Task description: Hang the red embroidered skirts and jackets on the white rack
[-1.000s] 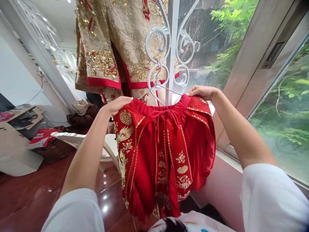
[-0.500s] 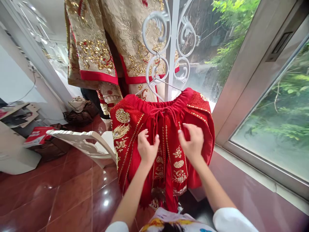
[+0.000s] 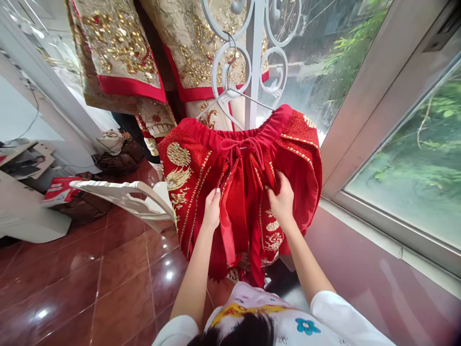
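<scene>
A red skirt (image 3: 201,158) with gold embroidery hangs from a white wire hanger (image 3: 230,96) on a white scrolled metal stand (image 3: 252,72). My left hand (image 3: 212,210) grips a fold of the skirt's front, left of the middle panel. My right hand (image 3: 282,202) pinches the fabric to the right of that panel. Both hands have fingers closed into the red cloth, spreading the front folds apart. Drawstrings (image 3: 237,149) dangle from the waistband between my hands.
A gold and red embroidered jacket (image 3: 122,53) hangs behind the skirt. A white plastic chair (image 3: 126,197) lies tipped on the red tiled floor at the left. White furniture with papers (image 3: 32,192) stands far left. A window (image 3: 406,158) and its sill run along the right.
My hands came down from the skirt's waistband to its front and now grip the folds, pulling them apart. The view has tilted downward.
</scene>
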`<state>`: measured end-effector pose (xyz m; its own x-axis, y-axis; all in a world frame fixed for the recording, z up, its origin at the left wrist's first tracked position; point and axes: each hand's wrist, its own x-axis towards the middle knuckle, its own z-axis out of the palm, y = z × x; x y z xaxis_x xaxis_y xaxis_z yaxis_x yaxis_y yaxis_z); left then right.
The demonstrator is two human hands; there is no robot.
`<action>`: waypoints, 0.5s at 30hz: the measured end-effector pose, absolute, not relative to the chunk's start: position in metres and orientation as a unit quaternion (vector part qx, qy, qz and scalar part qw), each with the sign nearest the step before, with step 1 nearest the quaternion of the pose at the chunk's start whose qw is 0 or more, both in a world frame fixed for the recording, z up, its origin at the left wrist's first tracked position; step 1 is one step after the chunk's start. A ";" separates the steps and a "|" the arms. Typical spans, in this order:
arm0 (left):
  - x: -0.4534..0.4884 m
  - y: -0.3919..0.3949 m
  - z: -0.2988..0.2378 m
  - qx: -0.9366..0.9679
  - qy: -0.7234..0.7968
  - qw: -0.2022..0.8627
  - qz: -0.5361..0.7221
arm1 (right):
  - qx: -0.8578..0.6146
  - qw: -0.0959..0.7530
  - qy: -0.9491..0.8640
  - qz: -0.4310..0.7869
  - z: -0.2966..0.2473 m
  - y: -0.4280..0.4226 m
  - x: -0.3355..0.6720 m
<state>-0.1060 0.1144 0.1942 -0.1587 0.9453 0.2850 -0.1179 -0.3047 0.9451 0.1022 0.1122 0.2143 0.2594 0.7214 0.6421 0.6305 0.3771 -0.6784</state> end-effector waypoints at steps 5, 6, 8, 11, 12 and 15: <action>-0.102 0.110 0.193 0.594 0.518 0.249 0.563 | -0.563 0.547 -0.611 -0.102 0.201 0.108 0.080; -0.103 0.109 0.193 0.602 0.550 0.198 0.544 | -0.568 0.550 -0.601 -0.117 0.199 0.107 0.078; -0.104 0.109 0.192 0.607 0.588 0.109 0.524 | -0.568 0.555 -0.593 -0.130 0.194 0.103 0.073; -0.101 0.109 0.187 0.610 0.591 0.063 0.524 | -0.538 0.525 -0.653 -0.085 0.182 0.096 0.058; -0.099 0.108 0.185 0.612 0.587 0.073 0.525 | -0.535 0.499 -0.680 -0.054 0.177 0.094 0.052; -0.093 0.107 0.181 0.614 0.575 0.115 0.529 | -0.598 0.387 -0.702 0.030 0.166 0.090 0.037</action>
